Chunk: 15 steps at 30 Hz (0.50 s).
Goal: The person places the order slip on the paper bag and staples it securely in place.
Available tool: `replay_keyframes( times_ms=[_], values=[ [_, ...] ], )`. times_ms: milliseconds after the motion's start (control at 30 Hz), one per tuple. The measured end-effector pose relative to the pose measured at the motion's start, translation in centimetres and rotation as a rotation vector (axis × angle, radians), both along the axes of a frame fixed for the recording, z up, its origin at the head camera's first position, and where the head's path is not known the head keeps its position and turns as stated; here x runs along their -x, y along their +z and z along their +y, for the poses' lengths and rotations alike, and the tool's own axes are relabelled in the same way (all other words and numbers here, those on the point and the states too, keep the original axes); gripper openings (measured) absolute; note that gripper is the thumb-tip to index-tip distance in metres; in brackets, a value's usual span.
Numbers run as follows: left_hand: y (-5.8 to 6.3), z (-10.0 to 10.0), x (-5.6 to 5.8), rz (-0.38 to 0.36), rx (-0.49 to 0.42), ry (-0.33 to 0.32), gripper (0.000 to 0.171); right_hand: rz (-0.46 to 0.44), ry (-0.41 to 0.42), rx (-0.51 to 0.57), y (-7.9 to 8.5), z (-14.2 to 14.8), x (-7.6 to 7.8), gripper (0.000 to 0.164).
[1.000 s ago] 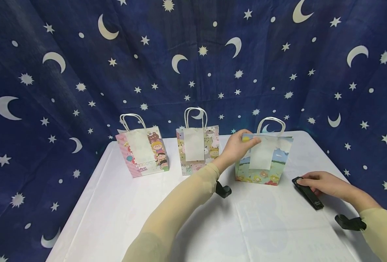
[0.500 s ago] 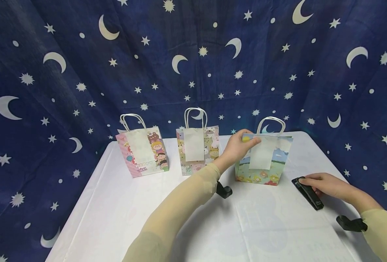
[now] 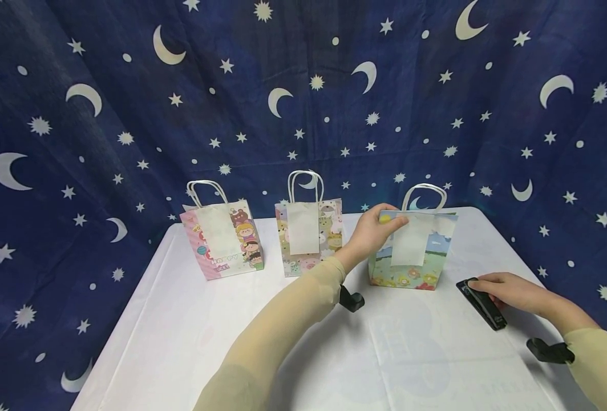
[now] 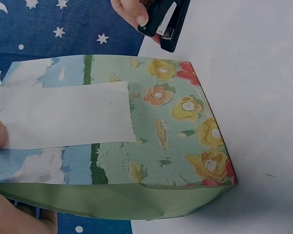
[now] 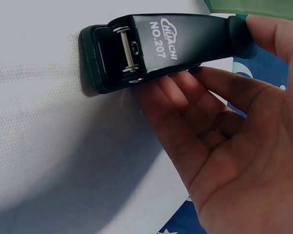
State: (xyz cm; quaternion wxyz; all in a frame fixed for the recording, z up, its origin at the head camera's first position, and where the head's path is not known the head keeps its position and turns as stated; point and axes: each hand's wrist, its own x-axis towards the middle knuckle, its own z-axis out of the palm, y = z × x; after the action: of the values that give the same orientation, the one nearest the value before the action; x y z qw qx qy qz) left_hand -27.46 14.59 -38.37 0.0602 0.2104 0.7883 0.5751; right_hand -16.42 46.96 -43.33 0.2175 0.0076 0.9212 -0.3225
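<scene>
My left hand point(image 3: 372, 233) grips the upper left edge of a paper gift bag point(image 3: 405, 278) with a sky-and-flowers print. In the left wrist view its thumb lies on a white paper sheet point(image 4: 68, 114) on the bag's front, and other fingers are behind the green side. White twisted handles point(image 3: 425, 186) rise from the bag's top. Right of the bag, my right hand point(image 3: 516, 292) holds a black stapler point(image 3: 483, 305), thumb on its far end and fingers curled beneath. White lettering marks the stapler's top point(image 5: 180, 41) in the right wrist view. The stapler is apart from the bag.
Two more upright paper bags stand left: a pink cartoon bag point(image 3: 249, 242) and an animal-print bag point(image 3: 331, 228), each with a white sheet on its front. A white cloth covers the table point(image 3: 165, 337). Behind hangs a dark blue curtain point(image 3: 262, 63) with moons and stars.
</scene>
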Motion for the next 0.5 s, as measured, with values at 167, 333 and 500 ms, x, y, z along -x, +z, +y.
replay_keyframes(
  times_ms=[167, 333, 500],
  values=[
    [-0.12, 0.03, 0.13, 0.000, 0.006, -0.007, 0.041, 0.008, 0.006, -0.012, 0.05, -0.08, -0.13, 0.072],
    [-0.26, -0.06, 0.20, -0.014, 0.001, -0.015, 0.045, 0.010, 0.010, -0.024, 0.28, -0.20, -0.31, 0.073],
    [-0.34, -0.21, 0.15, -0.031, -0.022, -0.030, 0.046, 0.017, 0.020, -0.025, 0.27, -0.28, -0.40, 0.070]
  ],
)
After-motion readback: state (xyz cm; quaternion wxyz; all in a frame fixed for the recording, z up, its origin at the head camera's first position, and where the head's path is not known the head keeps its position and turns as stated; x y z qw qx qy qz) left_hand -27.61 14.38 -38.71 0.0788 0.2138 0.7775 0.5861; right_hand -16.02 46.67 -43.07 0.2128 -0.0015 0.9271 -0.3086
